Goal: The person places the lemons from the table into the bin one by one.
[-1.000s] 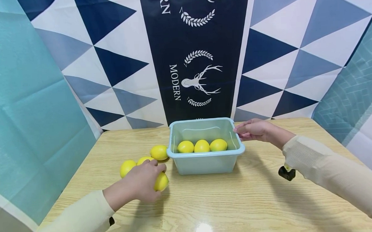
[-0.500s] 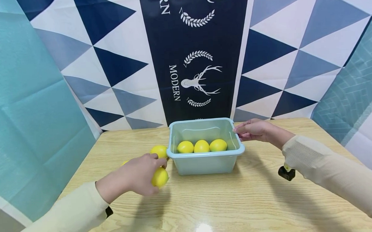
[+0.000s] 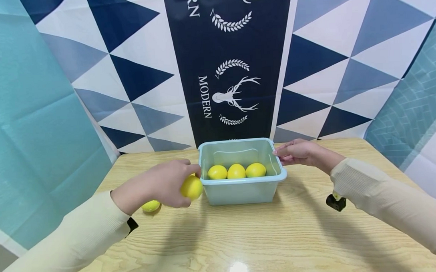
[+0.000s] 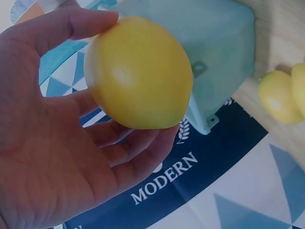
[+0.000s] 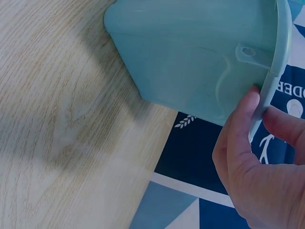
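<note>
My left hand [image 3: 165,184] holds a yellow lemon [image 3: 192,187] just outside the near left corner of a light-blue plastic bin [image 3: 241,194]. In the left wrist view, thumb and fingers curl round this lemon [image 4: 140,74], well above the table. The bin stands upright and three lemons [image 3: 236,171] lie in a row inside. At its right side, my right hand [image 3: 301,154] pinches the rim; the right wrist view has the thumb over the rim [image 5: 272,90] and fingers against the outer wall. Another lemon [image 3: 150,205] on the table is partly covered by my left hand.
The wooden table [image 3: 265,238] reaches back to a patterned cloth wall [image 3: 234,91] close behind the bin. Teal cloth [image 3: 40,118] hangs on the left. In the left wrist view, two lemons [image 4: 281,98] lie on the table beyond the bin.
My left hand has lifted the lemon from the table and carried it up and forward to the bin's left edge. My right hand stays on the rim, and the bin has not moved.
</note>
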Tool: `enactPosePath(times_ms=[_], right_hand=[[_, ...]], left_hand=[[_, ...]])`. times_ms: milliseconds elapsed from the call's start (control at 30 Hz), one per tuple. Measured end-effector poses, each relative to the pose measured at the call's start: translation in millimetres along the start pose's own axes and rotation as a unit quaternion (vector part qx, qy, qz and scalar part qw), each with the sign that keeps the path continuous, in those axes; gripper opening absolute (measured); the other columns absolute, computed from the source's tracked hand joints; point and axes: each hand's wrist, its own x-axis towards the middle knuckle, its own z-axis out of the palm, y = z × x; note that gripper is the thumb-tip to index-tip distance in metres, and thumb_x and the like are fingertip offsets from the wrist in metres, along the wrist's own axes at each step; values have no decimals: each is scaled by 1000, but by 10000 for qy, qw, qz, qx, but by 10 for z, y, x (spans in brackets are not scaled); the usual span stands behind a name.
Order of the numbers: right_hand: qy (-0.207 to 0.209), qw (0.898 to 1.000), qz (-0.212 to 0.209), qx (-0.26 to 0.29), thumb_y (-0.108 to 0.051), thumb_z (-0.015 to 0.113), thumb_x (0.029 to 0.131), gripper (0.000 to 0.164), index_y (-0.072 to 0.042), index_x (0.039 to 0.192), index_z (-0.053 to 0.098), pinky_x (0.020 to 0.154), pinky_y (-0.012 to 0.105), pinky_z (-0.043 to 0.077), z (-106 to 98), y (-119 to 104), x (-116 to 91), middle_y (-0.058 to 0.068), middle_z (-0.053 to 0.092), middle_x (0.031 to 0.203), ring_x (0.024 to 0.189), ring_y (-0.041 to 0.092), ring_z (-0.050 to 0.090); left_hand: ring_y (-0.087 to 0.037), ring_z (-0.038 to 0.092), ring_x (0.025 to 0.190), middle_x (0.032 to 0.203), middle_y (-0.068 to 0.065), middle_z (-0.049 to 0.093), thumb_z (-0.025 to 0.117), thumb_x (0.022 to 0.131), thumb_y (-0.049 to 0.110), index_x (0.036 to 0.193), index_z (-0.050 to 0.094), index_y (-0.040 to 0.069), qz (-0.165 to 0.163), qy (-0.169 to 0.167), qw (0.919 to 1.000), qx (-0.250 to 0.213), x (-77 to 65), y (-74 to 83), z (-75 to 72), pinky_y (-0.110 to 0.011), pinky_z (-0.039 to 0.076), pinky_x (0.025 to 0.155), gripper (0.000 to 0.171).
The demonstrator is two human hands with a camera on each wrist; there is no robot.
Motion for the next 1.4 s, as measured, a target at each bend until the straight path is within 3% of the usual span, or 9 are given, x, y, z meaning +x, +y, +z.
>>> enactPosePath(times_ms=[600, 1100, 1400], right_hand=[[-9, 9999, 25, 160, -13, 54, 97, 53, 13, 139, 34, 83, 19, 57, 1, 5, 1, -8, 67, 83, 75, 2, 66], [-17, 9999, 18, 123, -13, 54, 97, 54, 13, 139, 33, 82, 19, 57, 16, -10, -11, -9, 67, 83, 74, 1, 66], [-62, 9998, 3, 168, -13, 54, 96, 54, 13, 139, 33, 79, 17, 57, 17, -8, -18, -8, 66, 83, 75, 2, 65]], left_hand=[[-20, 55, 91, 103, -5, 63, 73, 73, 22, 117, 60, 11, 394, -279, 9988, 9, 516, 3, -327, -27, 50, 75, 47], [-19, 56, 95, 109, -4, 64, 69, 76, 26, 119, 59, 14, 154, -338, 9993, 102, 990, 23, -386, -28, 52, 80, 46], [-17, 54, 98, 111, 0, 62, 69, 77, 27, 121, 57, 17, -65, -522, 9984, 213, 1296, 71, -308, -29, 50, 82, 47]])
